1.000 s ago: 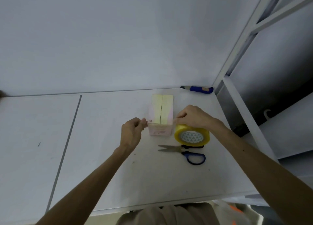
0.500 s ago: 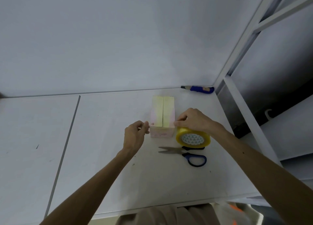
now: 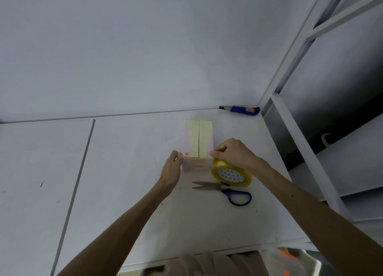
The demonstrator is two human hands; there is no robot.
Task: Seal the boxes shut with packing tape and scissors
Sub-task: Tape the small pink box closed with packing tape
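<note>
Box steadied, taping not yet begun

The box (image 3: 199,138) sits mid-table (image 3: 124,172), flaps closed, seam bare. The left hand (image 3: 172,167) has edged in to pinch its near left corner. The right hand (image 3: 232,151) still pinches the near right corner with curled fingers, above the tape roll (image 3: 231,175). The scissors (image 3: 223,189) lie near, untouched.

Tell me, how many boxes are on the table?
1. The box stands on the table between the left hand and the right hand, beside the tape. No other shows.
</note>
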